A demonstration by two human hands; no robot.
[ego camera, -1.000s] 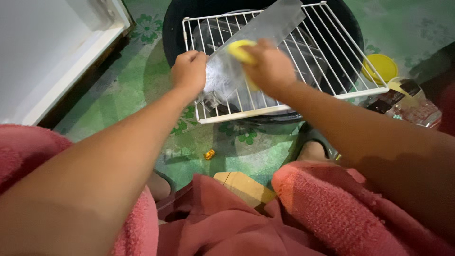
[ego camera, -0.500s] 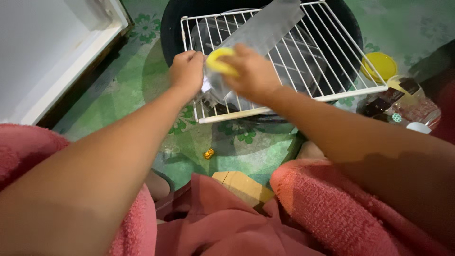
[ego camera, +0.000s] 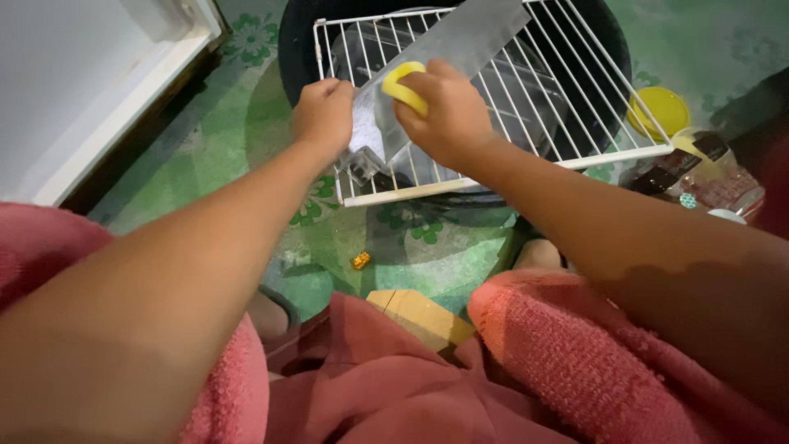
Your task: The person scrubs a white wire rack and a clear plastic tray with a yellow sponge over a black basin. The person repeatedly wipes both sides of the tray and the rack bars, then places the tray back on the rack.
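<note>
Under my right hand (ego camera: 448, 115), fingers pinching a yellow sponge (ego camera: 407, 85), lies a clear plastic panel (ego camera: 444, 49); my left hand (ego camera: 323, 115) grips its near edge closed-fisted, steadying it on the wire rack (ego camera: 567, 90).

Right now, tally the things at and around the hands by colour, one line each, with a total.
Yellow: 2, sponge in the right hand, round lid on the floor.
White: 1, wire rack.
Clear: 1, plastic panel gripped by the left hand.
Black: 1, basin under the rack.
Gold: 1, small wrapper.
Total: 6
</note>
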